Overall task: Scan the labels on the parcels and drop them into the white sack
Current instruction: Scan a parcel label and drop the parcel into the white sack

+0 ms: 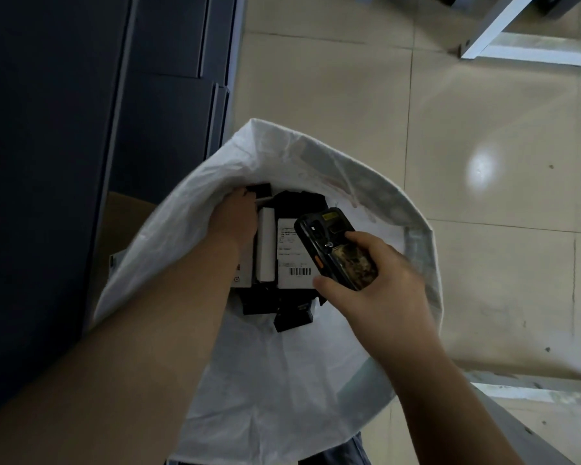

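Floor: beige tiles (483, 229), glossy, with a light glare at right.
White sack (282, 380): mouth open, standing at centre.
Parcels (294, 253): dark packages with white barcode labels, lying inside the sack.
Left hand (237, 216): reaching into the sack's far left side over a parcel; whether its fingers are curled or loose cannot be told.
Right hand (366, 280): fingers and thumb wrapped around a black handheld scanner (336, 246), above the labels.
Cabinet (81, 129): dark blue panels, left.
Cardboard (125, 223): brown, between cabinet and sack.
Metal frame (503, 38): far right.
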